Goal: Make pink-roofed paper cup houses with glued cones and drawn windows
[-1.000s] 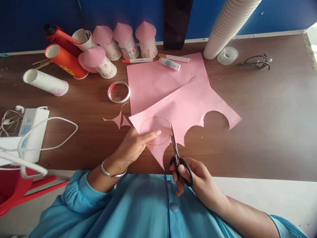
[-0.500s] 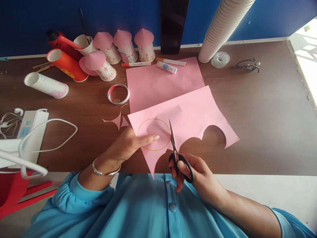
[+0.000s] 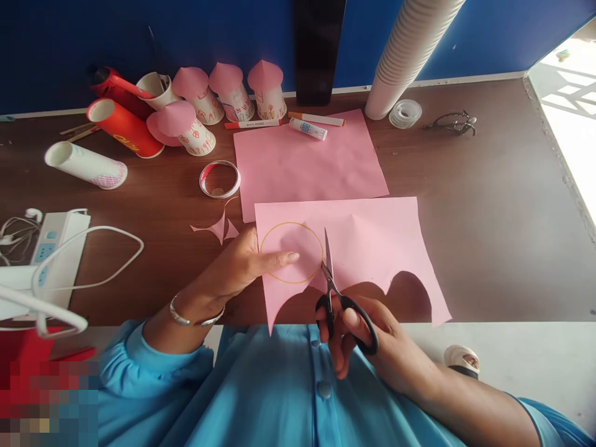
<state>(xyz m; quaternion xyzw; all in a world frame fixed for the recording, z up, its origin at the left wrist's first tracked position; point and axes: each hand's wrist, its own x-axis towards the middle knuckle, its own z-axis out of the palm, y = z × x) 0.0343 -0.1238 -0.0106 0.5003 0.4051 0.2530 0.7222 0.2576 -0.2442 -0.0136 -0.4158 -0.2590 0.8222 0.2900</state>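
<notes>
The right hand (image 3: 388, 344) gripped the scissors (image 3: 330, 284), their blades parted by the circle (image 3: 286, 239), one probably beneath the paper (image 3: 367, 239), though the view was poor. The left hand (image 3: 244, 264) pinched that paper's left end, thumb inside the circle, so a slight twist could have sent the cut over the line. Outward, the paper's unsupported right end, above the table (image 3: 493, 230), could have sagged and pulled the edge askew.
</notes>
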